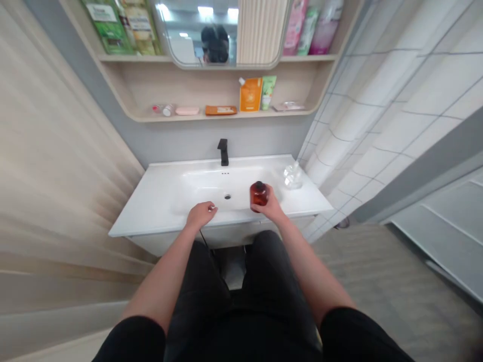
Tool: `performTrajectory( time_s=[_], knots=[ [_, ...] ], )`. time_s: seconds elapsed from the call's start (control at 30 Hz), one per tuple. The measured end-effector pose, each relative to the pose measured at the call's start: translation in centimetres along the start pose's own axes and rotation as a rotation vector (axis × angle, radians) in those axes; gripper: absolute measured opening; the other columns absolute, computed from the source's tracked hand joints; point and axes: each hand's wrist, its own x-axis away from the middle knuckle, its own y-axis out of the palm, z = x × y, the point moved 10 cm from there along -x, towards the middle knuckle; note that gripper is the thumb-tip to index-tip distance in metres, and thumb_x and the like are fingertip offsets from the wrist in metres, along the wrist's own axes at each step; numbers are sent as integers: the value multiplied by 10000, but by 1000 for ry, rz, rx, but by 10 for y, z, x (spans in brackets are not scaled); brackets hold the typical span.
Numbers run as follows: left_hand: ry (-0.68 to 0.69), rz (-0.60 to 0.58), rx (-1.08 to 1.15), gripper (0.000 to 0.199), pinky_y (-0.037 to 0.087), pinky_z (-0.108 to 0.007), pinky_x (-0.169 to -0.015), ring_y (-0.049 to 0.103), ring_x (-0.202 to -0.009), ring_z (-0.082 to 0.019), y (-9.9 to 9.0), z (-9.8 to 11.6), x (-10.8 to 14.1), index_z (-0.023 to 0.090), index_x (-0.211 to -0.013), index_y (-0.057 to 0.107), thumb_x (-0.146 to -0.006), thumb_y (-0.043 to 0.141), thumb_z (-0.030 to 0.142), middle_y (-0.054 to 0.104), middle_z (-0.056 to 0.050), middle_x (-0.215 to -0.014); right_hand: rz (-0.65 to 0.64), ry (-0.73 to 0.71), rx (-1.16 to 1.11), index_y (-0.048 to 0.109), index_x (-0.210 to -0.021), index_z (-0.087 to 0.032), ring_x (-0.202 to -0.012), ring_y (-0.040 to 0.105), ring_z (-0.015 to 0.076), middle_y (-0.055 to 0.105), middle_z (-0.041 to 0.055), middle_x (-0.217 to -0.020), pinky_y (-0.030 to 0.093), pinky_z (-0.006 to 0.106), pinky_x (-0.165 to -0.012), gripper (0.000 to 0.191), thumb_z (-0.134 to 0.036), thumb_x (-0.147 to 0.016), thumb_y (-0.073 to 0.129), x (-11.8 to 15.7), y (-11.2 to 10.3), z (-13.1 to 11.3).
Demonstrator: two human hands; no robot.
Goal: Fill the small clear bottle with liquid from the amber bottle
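A compact home bathroom: a white washbasin [151,211] with a black faucet [223,152] stands beneath a rounded mirror [181,35] and a wooden shelf [181,85] lined with toiletry tubes and pouches [251,94], beside a white tiled wall [396,110].

Head view, tilted down at washbasin [151,216]

Tiled bathroom wall [396,115], wooden wall shelf [211,90]
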Motion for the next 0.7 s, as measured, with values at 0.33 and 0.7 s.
performTrajectory(
  time_s=[0.33,0.7],
  knots=[
    [415,123,376,524,597,-378,-960,732,-922,-195,-57,67,7,250,-1591,583,-1091,557,405,747,-83,-1273,-322,-252,86,546,-1510,-270,-1292,711,335,692,100,-1482,559,507,-1154,887,-185,-650,749,-12,111,-48],
    [451,52,-281,373,555,-413,-910,767,-1014,-321,-82,134,32,213,-1068,773,-1130,509,469,803,-137,-1068,-452,-318,74,540,-1578,-248,-1303,717,341,694,115,-1502,561,485,-1156,956,-203,-658,800,13,105,-73]
  ],
)
